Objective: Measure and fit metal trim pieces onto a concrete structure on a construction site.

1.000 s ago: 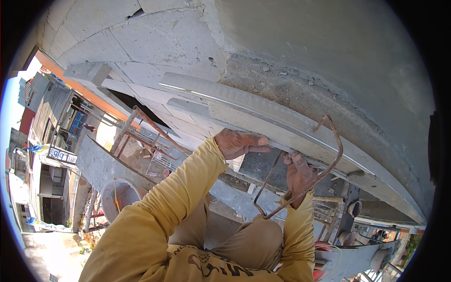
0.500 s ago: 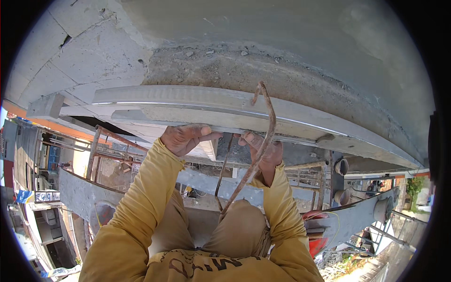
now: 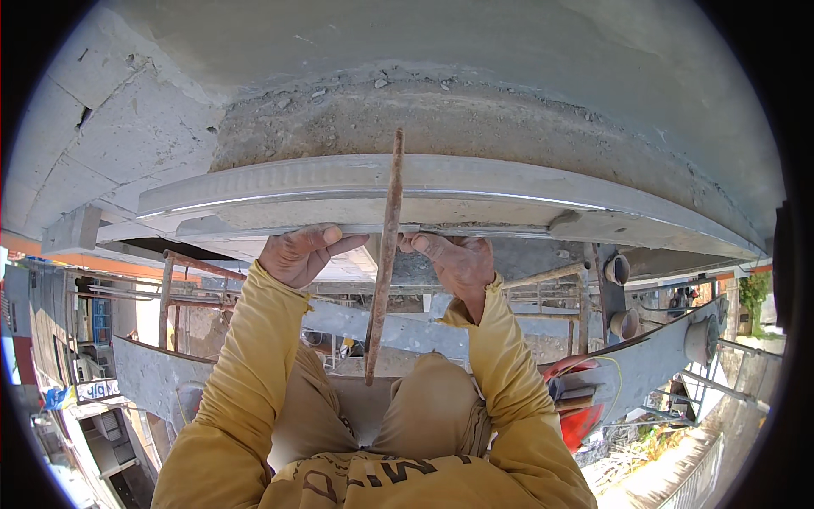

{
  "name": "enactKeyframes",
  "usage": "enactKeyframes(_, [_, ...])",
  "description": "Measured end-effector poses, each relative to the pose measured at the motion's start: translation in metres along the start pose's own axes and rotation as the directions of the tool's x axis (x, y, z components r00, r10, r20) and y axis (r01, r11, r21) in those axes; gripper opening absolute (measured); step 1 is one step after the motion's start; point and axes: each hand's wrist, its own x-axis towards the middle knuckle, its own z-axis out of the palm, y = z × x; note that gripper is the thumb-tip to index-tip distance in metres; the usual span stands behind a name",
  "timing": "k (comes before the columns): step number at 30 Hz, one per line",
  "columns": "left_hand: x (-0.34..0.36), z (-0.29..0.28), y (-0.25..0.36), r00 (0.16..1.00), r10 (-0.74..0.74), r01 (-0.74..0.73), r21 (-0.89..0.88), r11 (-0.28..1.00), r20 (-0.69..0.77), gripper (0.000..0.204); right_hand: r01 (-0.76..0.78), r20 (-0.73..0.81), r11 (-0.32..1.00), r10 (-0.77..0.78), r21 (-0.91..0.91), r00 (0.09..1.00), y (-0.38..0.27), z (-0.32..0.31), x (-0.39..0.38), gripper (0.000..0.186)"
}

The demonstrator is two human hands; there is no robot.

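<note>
A long pale metal straightedge bar (image 3: 475, 174) runs across the front of a concrete ledge. My left hand (image 3: 297, 254) is closed on its lower edge, thumb above and fingers stretched along the underside. My right hand (image 3: 458, 261) pinches the same lower edge farther right, with its fingers curled and partly hidden. Between the hands, a rusty bent steel rod (image 3: 390, 229) stands across the face of the bar, seen nearly edge-on. Its upper end overlaps the ledge, and its lower end hangs above my knees. Neither hand grips the rod.
Beyond the bar lies a rough mortar strip (image 3: 339, 123) with loose crumbs, against a smooth grey plastered wall (image 3: 475, 42). Pale blocks (image 3: 110, 127) stand at the left. Rusty scaffold pipes (image 3: 165, 297), a grey plank (image 3: 161, 369) and a red rounded object (image 3: 577, 424) lie below.
The rusty rod has turned and swung left, so its bent shape now looks nearly straight. Both hands keep their places on the bar, while the whole view has shifted slightly.
</note>
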Motion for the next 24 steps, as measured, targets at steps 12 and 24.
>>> enactKeyframes(12, [0.001, 0.002, -0.002, 0.993, 0.09, -0.095, 0.065, 0.993, 0.078, 0.053, 0.061, 0.004, 0.994, -0.061, -0.093, 0.998, -0.008, 0.003, 0.002, 0.035])
enactKeyframes(24, [0.0, 0.015, 0.004, 0.992, 0.056, -0.053, -0.022, 0.998, 0.116, 0.061, 0.097, 0.141, 0.942, -0.053, -0.322, 0.989, -0.001, -0.022, -0.002, 0.03])
